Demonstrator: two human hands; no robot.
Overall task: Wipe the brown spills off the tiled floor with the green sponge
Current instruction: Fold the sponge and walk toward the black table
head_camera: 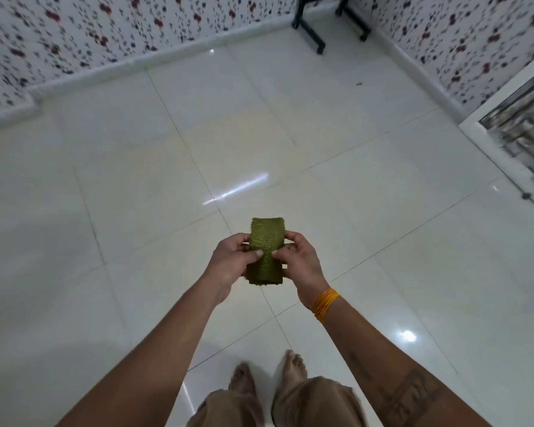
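A rough green sponge (267,241), oblong and held lengthwise, is out in front of me above the glossy white tiled floor (336,186). My left hand (228,266) grips its left side with the thumb on top. My right hand (299,260), with an orange band at the wrist, grips its right side. I see no brown spills on the tiles in view; only a tiny dark speck (358,84) lies far off near the right wall.
Floral-papered walls with white skirting close the room at the back and right. Black stand legs (312,29) sit on the floor at the back. A white-framed panel (487,149) runs along the right. My bare feet (269,374) stand below the hands.
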